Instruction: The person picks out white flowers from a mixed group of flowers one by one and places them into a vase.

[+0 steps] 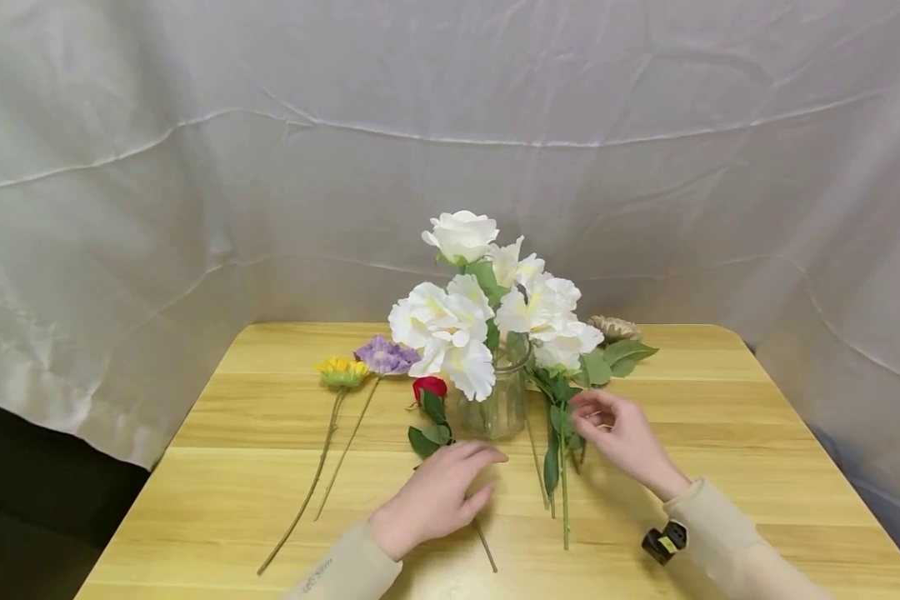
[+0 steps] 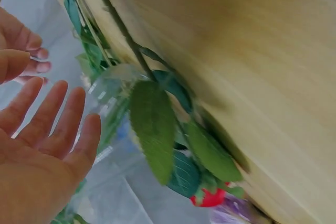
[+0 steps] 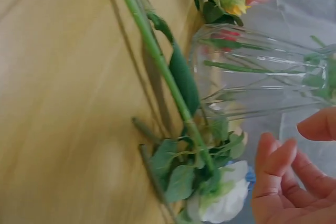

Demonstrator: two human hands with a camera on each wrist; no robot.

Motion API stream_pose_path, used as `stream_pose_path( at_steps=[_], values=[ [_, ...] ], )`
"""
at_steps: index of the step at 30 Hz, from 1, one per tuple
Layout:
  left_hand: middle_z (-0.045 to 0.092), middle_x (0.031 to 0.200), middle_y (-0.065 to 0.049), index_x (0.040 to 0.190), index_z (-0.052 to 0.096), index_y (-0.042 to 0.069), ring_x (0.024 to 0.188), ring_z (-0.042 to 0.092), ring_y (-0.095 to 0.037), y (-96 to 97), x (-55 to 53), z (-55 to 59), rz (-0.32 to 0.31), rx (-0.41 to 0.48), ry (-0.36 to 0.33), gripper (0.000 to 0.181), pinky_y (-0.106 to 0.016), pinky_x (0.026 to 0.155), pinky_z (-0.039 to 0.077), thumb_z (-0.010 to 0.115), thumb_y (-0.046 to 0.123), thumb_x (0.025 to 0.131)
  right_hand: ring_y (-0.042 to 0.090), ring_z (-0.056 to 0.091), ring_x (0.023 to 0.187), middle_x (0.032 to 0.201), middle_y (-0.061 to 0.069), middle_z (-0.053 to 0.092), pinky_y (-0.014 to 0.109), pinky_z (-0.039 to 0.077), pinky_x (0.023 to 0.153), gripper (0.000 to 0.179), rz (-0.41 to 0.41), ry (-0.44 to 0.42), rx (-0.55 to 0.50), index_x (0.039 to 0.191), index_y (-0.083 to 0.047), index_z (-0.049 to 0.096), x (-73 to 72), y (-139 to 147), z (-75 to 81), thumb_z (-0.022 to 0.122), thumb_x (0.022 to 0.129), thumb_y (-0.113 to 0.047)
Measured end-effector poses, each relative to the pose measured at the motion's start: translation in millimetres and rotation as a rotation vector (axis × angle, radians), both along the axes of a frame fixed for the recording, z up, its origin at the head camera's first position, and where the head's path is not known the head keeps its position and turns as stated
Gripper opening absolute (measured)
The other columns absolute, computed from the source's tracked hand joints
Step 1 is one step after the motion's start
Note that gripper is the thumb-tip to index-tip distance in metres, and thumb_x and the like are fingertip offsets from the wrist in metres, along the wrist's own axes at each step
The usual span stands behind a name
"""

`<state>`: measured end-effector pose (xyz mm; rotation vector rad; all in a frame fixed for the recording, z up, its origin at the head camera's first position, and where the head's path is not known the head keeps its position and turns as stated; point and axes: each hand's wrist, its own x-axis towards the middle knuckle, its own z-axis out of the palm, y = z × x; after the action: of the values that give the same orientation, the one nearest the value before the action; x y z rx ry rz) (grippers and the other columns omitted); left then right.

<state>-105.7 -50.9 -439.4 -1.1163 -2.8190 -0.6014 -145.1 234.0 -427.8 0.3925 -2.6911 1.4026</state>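
Note:
A clear glass vase [image 1: 497,412] stands mid-table with a white rose [image 1: 461,236] and ruffled white flowers [image 1: 442,325] rising from it. My left hand [image 1: 437,497] hovers in front of the vase, fingers extended and holding nothing. Beneath it lies a red rose [image 1: 429,387], its leaves [image 2: 152,129] close by the hand in the left wrist view. To the vase's right, my right hand [image 1: 622,433] is beside a bunch of loose stems, fingers bent. The right wrist view shows nothing between its thumb and fingers [image 3: 278,161]. A white flower [image 3: 226,192] lies among those stems.
A yellow flower [image 1: 342,372] and a purple flower [image 1: 387,356] lie on the left of the wooden table [image 1: 217,467]. A brownish flower [image 1: 613,328] with green leaves lies behind the right-hand stems. Pale grey cloth [image 1: 345,183] hangs around the table.

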Motion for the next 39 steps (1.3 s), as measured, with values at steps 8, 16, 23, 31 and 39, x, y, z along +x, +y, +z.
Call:
stream_pose_path(
  at_steps=[8, 16, 23, 31, 39],
  values=[
    [0.065, 0.135, 0.001, 0.132, 0.063, 0.018, 0.125, 0.063, -0.016, 19.0, -1.8, -2.4, -0.076, -0.035, 0.035, 0.034, -0.036, 0.107, 0.052, 0.062, 0.025, 0.099, 0.009, 0.065, 0.086, 0.106, 0.02, 0.07, 0.019, 0.058, 0.076, 0.036, 0.052, -0.085, 0.008, 0.123, 0.008, 0.059, 3.0, 3.9, -14.1, 0.067, 0.088, 0.001],
    [0.067, 0.129, 0.003, 0.128, 0.065, 0.016, 0.115, 0.067, -0.012, 28.2, -5.7, -4.3, -0.133, -0.032, 0.086, 0.031, -0.029, 0.101, 0.055, 0.064, 0.023, 0.098, 0.019, 0.066, 0.09, 0.116, 0.024, 0.068, 0.021, 0.057, 0.073, 0.038, 0.063, -0.111, 0.061, 0.125, 0.006, 0.058, -0.2, -2.8, -18.0, 0.067, 0.088, -0.002],
    [0.068, 0.126, 0.003, 0.127, 0.065, 0.016, 0.113, 0.067, -0.011, 32.8, -6.5, -3.8, -0.154, -0.031, 0.108, 0.031, -0.027, 0.099, 0.056, 0.065, 0.023, 0.097, 0.02, 0.065, 0.091, 0.121, 0.025, 0.065, 0.019, 0.056, 0.072, 0.042, 0.053, -0.162, 0.079, 0.127, 0.006, 0.057, -0.8, -2.4, -19.6, 0.069, 0.089, -0.006],
    [0.068, 0.126, 0.003, 0.126, 0.066, 0.017, 0.116, 0.066, -0.012, 33.4, -7.9, -4.6, -0.158, -0.025, 0.12, 0.03, -0.029, 0.103, 0.054, 0.066, 0.023, 0.097, 0.024, 0.067, 0.094, 0.125, 0.029, 0.062, 0.02, 0.057, 0.073, 0.043, 0.082, -0.209, 0.061, 0.128, 0.009, 0.056, -9.8, -0.6, -18.6, 0.066, 0.09, -0.009],
    [0.068, 0.125, 0.004, 0.126, 0.066, 0.017, 0.113, 0.067, -0.01, 31.3, -8.8, -8.2, -0.155, -0.025, 0.118, 0.03, -0.028, 0.099, 0.056, 0.065, 0.023, 0.097, 0.024, 0.067, 0.092, 0.124, 0.03, 0.062, 0.028, 0.059, 0.072, 0.044, 0.121, -0.275, 0.031, 0.129, 0.009, 0.055, -18.2, 3.2, -18.2, 0.065, 0.091, -0.012]
  ],
)
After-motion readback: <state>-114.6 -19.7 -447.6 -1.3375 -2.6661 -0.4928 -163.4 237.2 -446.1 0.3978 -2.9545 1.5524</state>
